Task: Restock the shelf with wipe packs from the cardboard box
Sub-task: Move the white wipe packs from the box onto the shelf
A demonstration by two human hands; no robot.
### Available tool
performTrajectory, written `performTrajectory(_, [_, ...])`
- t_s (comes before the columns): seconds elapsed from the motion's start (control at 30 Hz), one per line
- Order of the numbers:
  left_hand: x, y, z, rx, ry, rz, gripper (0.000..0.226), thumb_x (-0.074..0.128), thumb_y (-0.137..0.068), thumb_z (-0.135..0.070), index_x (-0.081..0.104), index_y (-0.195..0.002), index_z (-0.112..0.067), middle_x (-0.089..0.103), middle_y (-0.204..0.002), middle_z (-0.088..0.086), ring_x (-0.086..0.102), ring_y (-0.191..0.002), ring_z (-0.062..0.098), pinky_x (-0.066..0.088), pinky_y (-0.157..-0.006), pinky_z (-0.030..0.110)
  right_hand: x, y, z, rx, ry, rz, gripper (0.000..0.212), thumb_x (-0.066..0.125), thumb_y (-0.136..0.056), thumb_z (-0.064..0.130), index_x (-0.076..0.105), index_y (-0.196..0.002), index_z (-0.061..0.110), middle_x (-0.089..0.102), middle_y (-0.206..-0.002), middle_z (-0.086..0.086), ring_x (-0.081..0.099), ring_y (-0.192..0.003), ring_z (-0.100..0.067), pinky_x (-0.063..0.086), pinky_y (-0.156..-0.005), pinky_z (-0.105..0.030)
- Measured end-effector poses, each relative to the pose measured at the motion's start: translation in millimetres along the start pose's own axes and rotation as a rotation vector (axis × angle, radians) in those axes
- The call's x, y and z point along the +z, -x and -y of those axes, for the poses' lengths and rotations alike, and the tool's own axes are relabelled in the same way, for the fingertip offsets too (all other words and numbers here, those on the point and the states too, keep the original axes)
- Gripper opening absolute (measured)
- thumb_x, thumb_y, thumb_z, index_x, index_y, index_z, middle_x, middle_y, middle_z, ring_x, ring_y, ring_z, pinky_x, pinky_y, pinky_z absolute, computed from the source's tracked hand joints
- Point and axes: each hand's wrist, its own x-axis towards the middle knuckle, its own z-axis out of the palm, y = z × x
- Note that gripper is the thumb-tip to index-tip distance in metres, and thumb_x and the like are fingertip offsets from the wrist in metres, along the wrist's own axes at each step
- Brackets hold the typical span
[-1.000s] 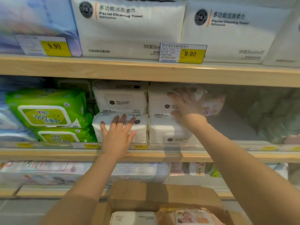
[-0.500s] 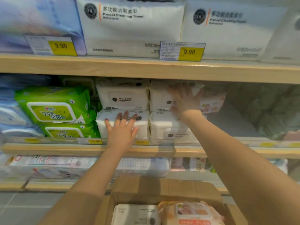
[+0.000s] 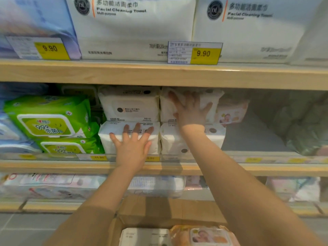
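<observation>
On the middle shelf [image 3: 53,168] white wipe packs stand in two stacks of two. My left hand [image 3: 132,145] lies flat, fingers spread, against the lower left white pack [image 3: 108,139]. My right hand [image 3: 190,110] presses flat on the upper right white pack [image 3: 215,98], above the lower right pack [image 3: 172,141]. The upper left pack [image 3: 129,105] is untouched. A pink baby wipe pack [image 3: 232,112] sits behind, to the right of the stacks. Below, the open cardboard box [image 3: 170,210] holds a white pack [image 3: 145,236] and an orange baby pack [image 3: 207,236].
Green wipe packs [image 3: 48,118] fill the shelf's left side, blue packs beyond them. Bare grey shelf floor [image 3: 252,135] lies right of the white stacks, with pale green packs [image 3: 305,125] at far right. Facial towel packs [image 3: 134,27] sit on the upper shelf behind price tags [image 3: 195,53].
The view has drifted slightly down and left, showing more of the box. Both hands stay pressed on the same white packs; the right hand has flattened further onto the upper pack.
</observation>
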Motion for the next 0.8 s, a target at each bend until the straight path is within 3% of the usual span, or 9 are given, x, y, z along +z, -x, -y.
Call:
performTrajectory(0.17, [6.5, -2.6, 2.2, 0.017, -0.004, -0.055, 0.042, 0.042, -0.093, -0.042, 0.043, -0.135, -0.038, 0.052, -0.136, 0.008, 0.04, -0.127, 0.043, 0.019, -0.096, 0.075, 12.4, -8.8, 9.4, 0.059, 0.038, -0.045, 0.071, 0.049, -0.094, 0.03, 0.002, -0.145, 0.048, 0.02, -0.15, -0.009, 0.01, -0.14, -0.031, 0.007, -0.1, -0.075])
performTrajectory(0.27, [5.1, -0.6, 2.4, 0.02, -0.015, -0.043, 0.041, 0.038, -0.096, -0.041, 0.04, -0.137, -0.039, 0.051, -0.136, 0.008, 0.038, -0.128, 0.042, 0.018, -0.097, 0.074, 9.8, -6.7, 7.3, 0.039, 0.046, 0.005, 0.072, 0.048, -0.094, 0.038, -0.001, -0.146, 0.046, 0.016, -0.151, -0.007, 0.007, -0.141, -0.031, 0.006, -0.101, -0.075])
performTrajectory(0.43, [-16.3, -3.5, -0.1, 0.014, -0.022, 0.151, 0.055, 0.033, -0.096, -0.047, 0.011, -0.146, -0.042, 0.018, -0.156, 0.002, 0.014, -0.141, 0.033, 0.013, -0.105, 0.067, -27.9, -2.0, -6.7, -0.088, -0.03, 0.266, 0.078, 0.051, -0.09, 0.05, -0.003, -0.146, 0.046, -0.003, -0.158, 0.002, -0.006, -0.144, -0.029, 0.006, -0.104, -0.072])
performTrajectory(0.5, [-35.5, -5.3, -8.6, 0.018, 0.041, 0.228, 0.057, 0.039, -0.094, -0.045, 0.016, -0.146, -0.035, 0.024, -0.153, 0.004, 0.02, -0.139, 0.03, 0.019, -0.106, 0.062, -54.8, 10.8, -19.9, -0.192, -0.079, 0.377, 0.077, 0.053, -0.09, 0.047, 0.001, -0.147, 0.045, -0.004, -0.159, 0.002, -0.003, -0.145, -0.027, 0.012, -0.108, -0.067])
performTrajectory(0.6, [-56.1, 2.3, -32.4, 0.034, 0.219, 0.256, 0.056, 0.045, -0.093, -0.04, 0.027, -0.144, -0.025, 0.035, -0.147, 0.006, 0.03, -0.135, 0.028, 0.025, -0.108, 0.057, -93.5, 46.6, -43.4, -0.317, -0.107, 0.45, 0.07, 0.051, -0.093, 0.044, 0.01, -0.149, 0.037, 0.017, -0.156, -0.004, 0.02, -0.141, -0.029, 0.028, -0.107, -0.055])
performTrajectory(0.7, [-60.1, 32.9, -61.9, 0.095, 0.381, 0.226, 0.057, 0.047, -0.093, -0.04, 0.031, -0.144, -0.023, 0.035, -0.148, 0.005, 0.033, -0.134, 0.027, 0.029, -0.107, 0.053, -114.1, 100.5, -70.6, -0.371, -0.067, 0.447, 0.064, 0.049, -0.094, 0.043, 0.015, -0.148, 0.035, 0.017, -0.156, -0.003, 0.019, -0.141, -0.028, 0.021, -0.11, -0.06])
performTrajectory(0.8, [-46.9, 82.6, -85.1, 0.18, 0.452, 0.244, 0.056, 0.048, -0.093, -0.039, 0.033, -0.144, -0.023, 0.037, -0.148, 0.001, 0.035, -0.133, 0.023, 0.032, -0.107, 0.044, -112.7, 169.6, -97.7, -0.308, -0.069, 0.451, 0.061, 0.049, -0.094, 0.042, 0.019, -0.146, 0.038, 0.018, -0.156, 0.001, 0.018, -0.142, -0.024, 0.017, -0.113, -0.058])
